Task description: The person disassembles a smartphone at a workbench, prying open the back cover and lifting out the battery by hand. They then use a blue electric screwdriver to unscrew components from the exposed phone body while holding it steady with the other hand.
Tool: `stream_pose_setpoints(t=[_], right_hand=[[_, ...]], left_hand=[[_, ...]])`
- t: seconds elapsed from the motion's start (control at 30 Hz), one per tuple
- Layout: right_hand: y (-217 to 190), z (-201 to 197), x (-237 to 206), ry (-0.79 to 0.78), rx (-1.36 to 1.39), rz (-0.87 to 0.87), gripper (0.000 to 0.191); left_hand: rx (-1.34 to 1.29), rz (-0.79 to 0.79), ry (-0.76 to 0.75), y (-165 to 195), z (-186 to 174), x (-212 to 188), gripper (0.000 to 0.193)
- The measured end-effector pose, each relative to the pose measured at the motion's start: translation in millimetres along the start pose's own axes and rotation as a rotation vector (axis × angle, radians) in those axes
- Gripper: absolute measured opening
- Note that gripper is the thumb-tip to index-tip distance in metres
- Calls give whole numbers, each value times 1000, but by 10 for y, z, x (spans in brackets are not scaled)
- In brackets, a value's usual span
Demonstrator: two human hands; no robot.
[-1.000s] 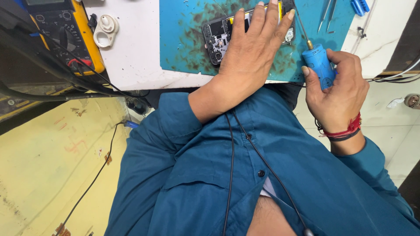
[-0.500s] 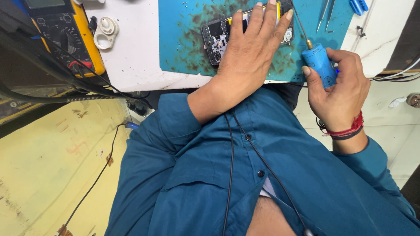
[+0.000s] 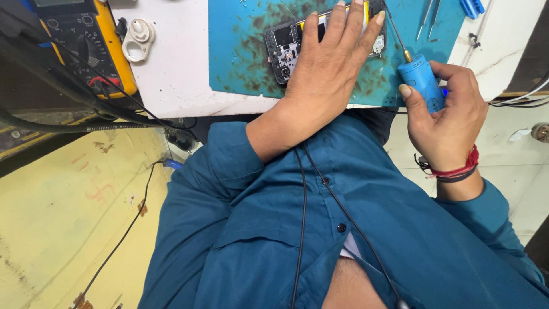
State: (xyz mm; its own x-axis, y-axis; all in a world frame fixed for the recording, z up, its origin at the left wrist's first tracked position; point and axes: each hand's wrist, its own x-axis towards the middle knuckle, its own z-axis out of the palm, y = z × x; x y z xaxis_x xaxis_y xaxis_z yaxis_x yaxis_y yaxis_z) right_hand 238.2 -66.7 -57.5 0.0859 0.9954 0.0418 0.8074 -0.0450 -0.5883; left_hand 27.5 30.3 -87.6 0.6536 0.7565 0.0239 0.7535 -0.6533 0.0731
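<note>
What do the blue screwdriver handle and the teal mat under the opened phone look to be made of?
The blue screwdriver in the right hand: its handle looks like smooth metal or hard plastic with an even satin sheen; I cannot tell which. A brass-coloured collar and a thin steel-looking shaft lead off it. The teal mat: probably matt rubber or silicone, flat, with no shine and dark worn stains.

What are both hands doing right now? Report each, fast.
Left hand: open, pressed flat on the opened phone on the blue mat.
Right hand: closed around the blue screwdriver.
</note>
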Motion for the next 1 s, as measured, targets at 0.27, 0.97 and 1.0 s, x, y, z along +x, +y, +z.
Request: stream_pose_setpoints(t=[0.27, 0.97, 1.0], right_hand=[[46, 2, -2, -2, 38, 28, 31], [12, -14, 26, -16, -1, -60, 31], [16, -14, 26, -15, 4, -57, 31]], left_hand=[[21, -3, -3, 15, -3, -20, 76], [-59, -19, -15, 27, 4, -35, 77], [-58, -19, -9, 28, 3, -34, 77]])
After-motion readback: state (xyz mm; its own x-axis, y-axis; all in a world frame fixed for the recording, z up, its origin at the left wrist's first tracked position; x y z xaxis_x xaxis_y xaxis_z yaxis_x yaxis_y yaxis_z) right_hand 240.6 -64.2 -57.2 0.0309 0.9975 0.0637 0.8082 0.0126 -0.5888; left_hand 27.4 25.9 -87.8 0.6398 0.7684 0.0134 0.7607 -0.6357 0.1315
